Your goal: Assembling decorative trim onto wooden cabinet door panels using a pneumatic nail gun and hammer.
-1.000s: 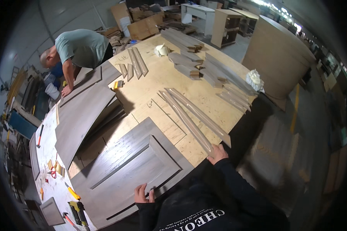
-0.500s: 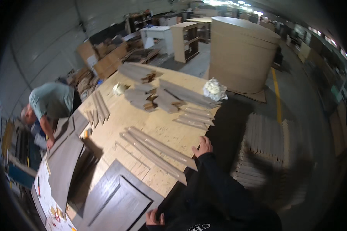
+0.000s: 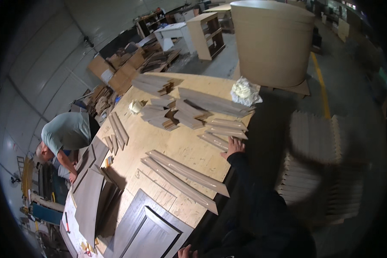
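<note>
My right hand (image 3: 234, 147) is at the right edge of the plywood table (image 3: 185, 148), fingers apart, by the ends of several short grey-brown trim strips (image 3: 225, 129). Its fingertips reach the end of the lowest strip; I see no grip on it. My left hand (image 3: 187, 252) shows only partly at the lower edge, beside the grey framed door panel (image 3: 157, 230), its visible fingers slightly apart. Between the two hands lie two long trim strips (image 3: 185, 175) with angled ends, jutting over the table edge.
Bundles of grey boards (image 3: 189, 112) and crumpled white wrapping (image 3: 245, 92) lie farther back. At left a co-worker (image 3: 69, 133) bends over dark panels (image 3: 88, 202). Stacked slats (image 3: 314, 137) stand on the floor at right, and a large tan drum-shaped piece (image 3: 273, 43) stands beyond the table.
My right hand has moved forward along the table edge to the short strips. My left hand shows less at the lower edge. The whole view has shifted and tilted.
</note>
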The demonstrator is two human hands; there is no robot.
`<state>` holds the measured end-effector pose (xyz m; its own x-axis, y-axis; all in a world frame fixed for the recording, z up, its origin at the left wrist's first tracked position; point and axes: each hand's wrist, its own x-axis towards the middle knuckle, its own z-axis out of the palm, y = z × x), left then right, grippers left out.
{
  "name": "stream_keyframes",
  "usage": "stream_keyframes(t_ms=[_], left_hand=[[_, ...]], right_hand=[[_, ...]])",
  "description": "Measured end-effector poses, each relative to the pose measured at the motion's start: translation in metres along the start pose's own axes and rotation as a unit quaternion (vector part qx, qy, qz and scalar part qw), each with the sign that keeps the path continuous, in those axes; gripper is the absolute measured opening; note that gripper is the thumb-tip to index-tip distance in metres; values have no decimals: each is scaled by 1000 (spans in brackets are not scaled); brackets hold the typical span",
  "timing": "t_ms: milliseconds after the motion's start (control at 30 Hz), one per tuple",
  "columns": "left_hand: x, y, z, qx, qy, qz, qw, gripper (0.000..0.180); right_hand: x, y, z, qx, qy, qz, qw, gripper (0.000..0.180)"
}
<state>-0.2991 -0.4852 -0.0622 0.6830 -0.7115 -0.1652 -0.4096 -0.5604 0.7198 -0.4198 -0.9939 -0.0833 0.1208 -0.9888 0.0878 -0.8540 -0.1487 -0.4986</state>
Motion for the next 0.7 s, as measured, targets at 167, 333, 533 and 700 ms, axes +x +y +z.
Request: stream_keyframes(t_ms=[167,333,533,700], left_hand=[[-16,44,-19,88,90,115,985,34],[-15,58,-46,18,123,-32,992,37],[23,35,-48,-192,152,0,970,36],[26,19,-79,-534,120,-123,828,52]], right_hand=[[6,-26,17,43,-169,-56,983,57],[-65,-43,74,470,-331,-35,818,26],[-222,-117,38,559,-607,29,565,37],[-309,-170,34,519,-718,-25,462,39]])
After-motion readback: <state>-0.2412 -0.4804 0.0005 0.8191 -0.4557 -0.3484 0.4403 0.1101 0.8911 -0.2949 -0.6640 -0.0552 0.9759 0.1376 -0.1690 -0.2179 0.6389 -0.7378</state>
